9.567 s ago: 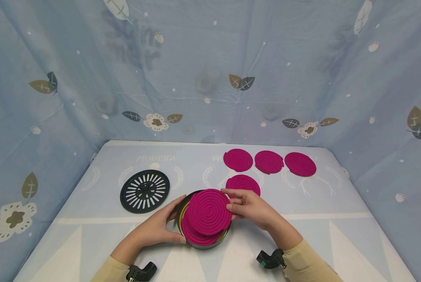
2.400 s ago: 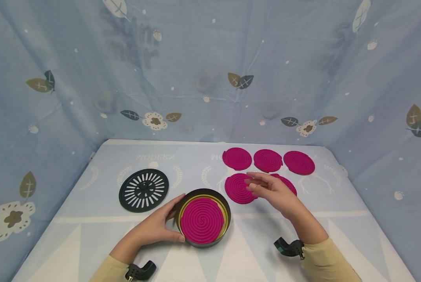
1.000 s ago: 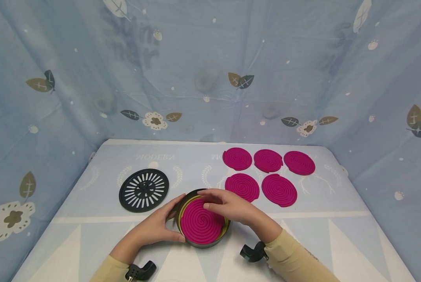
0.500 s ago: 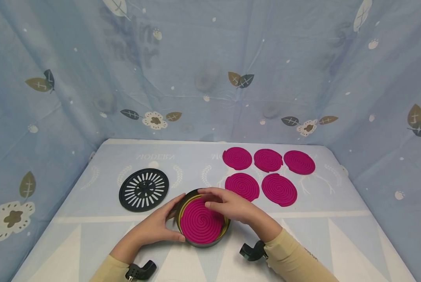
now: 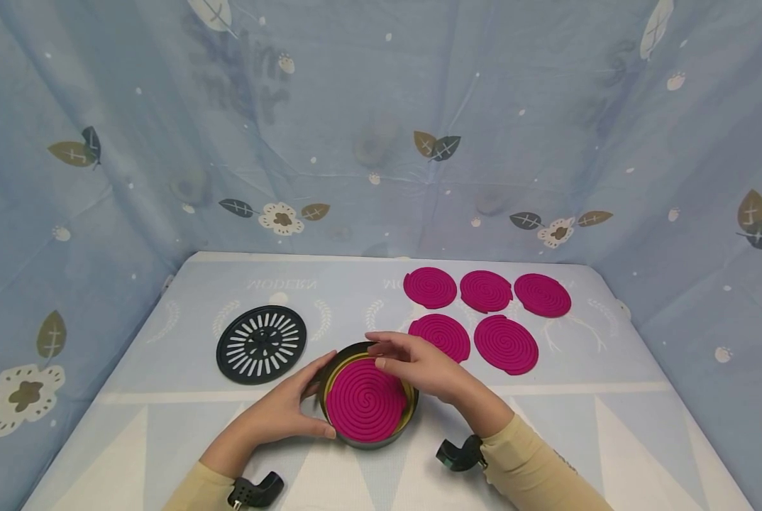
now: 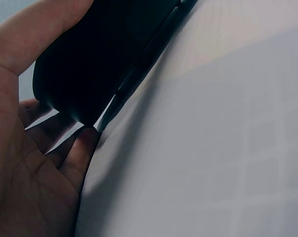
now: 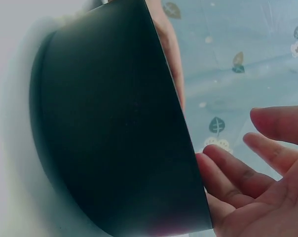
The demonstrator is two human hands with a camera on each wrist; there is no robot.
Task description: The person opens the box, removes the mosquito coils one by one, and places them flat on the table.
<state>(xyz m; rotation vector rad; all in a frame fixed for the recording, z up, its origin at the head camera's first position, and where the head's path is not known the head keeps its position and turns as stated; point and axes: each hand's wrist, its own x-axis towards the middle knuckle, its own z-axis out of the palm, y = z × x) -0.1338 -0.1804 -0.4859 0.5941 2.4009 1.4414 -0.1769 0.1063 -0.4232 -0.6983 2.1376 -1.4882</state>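
In the head view a round dark tin (image 5: 368,443) with a yellow inner edge stands on the table before the person. A magenta mosquito coil (image 5: 365,401) lies inside it. The left hand (image 5: 289,409) grips the tin's left side, thumb at the front and fingers behind; the left wrist view has the dark tin wall (image 6: 104,44) between thumb and fingers. The right hand (image 5: 419,365) hovers over the tin's far right rim with loosely bent fingers and nothing between them. In the right wrist view its fingers (image 7: 238,173) are right at the rim, the thumb apart.
Several magenta coils lie flat in two rows at the back right, among them a front-row coil (image 5: 506,345) and a back-row coil (image 5: 543,295). A black slotted lid (image 5: 262,345) lies left of the tin. A patterned blue curtain (image 5: 381,106) encloses the table.
The coil held over the tin earlier now lies at the right end of the front row. The right hand came back to the tin, and its fingers have just risen slightly. The left hand stayed.
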